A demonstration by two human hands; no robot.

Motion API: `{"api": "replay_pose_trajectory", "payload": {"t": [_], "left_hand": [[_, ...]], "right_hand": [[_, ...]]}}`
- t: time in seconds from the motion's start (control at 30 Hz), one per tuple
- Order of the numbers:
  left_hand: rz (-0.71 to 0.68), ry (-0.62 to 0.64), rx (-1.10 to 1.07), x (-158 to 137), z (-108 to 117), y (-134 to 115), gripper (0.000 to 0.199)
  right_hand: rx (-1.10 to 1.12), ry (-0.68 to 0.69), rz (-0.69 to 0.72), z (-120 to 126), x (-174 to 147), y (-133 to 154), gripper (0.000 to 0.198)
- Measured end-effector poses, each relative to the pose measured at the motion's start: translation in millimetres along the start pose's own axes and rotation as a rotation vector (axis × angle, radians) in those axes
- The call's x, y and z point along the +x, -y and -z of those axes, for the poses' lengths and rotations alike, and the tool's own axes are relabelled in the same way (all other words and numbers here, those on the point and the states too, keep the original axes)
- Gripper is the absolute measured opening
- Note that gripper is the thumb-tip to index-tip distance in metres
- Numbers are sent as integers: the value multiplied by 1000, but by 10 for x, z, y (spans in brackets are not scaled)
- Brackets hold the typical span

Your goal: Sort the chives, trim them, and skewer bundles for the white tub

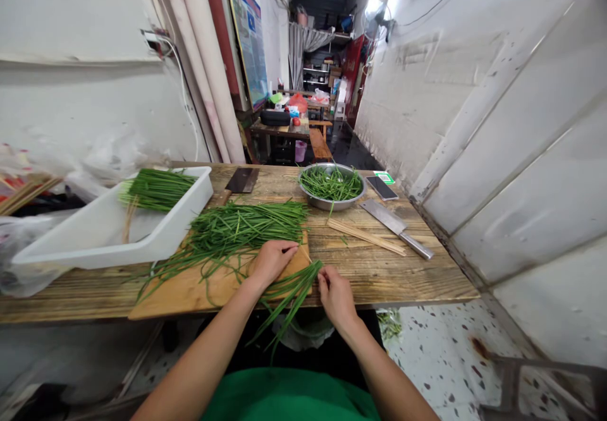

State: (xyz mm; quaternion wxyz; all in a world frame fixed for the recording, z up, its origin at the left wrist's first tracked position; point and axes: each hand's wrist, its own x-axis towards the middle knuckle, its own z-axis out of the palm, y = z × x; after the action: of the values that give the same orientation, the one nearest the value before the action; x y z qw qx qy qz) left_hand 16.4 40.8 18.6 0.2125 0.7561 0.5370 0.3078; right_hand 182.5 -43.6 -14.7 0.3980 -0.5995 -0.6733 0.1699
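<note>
My left hand (275, 262) pinches a thin bamboo skewer (305, 254) near the cutting board's right edge. The skewer's other end meets a small bunch of garlic chives (301, 283). My right hand (336, 293) is closed on the top of that bunch, whose loose ends hang over the table's front edge. Behind my left hand, a large heap of chives (246, 225) lies across the wooden cutting board (190, 288). Several spare skewers (367, 236) rest on the table, to the right of the board.
A metal bowl (322, 204) of chives stands behind the skewers. One cleaver (386, 217) lies at right beside a phone (382, 188); another cleaver (243, 181) lies behind the heap. A white tray (95, 251) with chives occupies the left. Below is a lined bin (306, 332).
</note>
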Motion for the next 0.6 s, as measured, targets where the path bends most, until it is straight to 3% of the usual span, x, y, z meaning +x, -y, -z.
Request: {"api": "replay_pose_trajectory", "payload": {"t": [0.37, 0.6], "left_hand": [[-44, -50, 48, 14, -52, 82, 23], [-151, -87, 153, -3, -60, 69, 21]], "right_hand": [[3, 11, 3, 19, -4, 18, 18], [8, 4, 6, 14, 0, 0, 19]]}}
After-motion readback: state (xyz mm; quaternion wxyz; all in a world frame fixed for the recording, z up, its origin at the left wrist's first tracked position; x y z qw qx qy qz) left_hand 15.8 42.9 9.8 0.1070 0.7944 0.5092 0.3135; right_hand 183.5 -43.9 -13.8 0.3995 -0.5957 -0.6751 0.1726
